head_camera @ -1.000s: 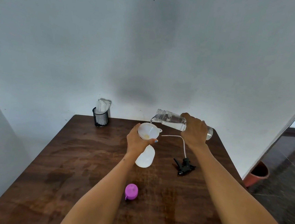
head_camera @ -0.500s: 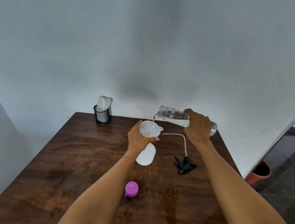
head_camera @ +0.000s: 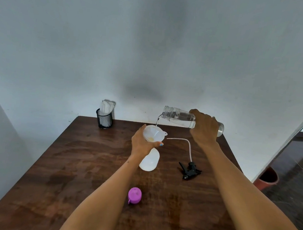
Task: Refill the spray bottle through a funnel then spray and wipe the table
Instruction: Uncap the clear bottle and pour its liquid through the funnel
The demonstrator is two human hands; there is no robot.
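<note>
Head view shows your right hand (head_camera: 205,127) gripping a tilted clear bottle (head_camera: 179,116), water trickling into the funnel (head_camera: 153,133) your left hand (head_camera: 141,143) clasps atop the spray bottle (head_camera: 149,160).

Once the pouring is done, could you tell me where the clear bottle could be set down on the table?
The near right table, between the purple cap and the right edge, is bare. So is the left side, between the mesh cup and the left hand. It is crowded around the white spray bottle, funnel and black trigger head with its tube.
</note>
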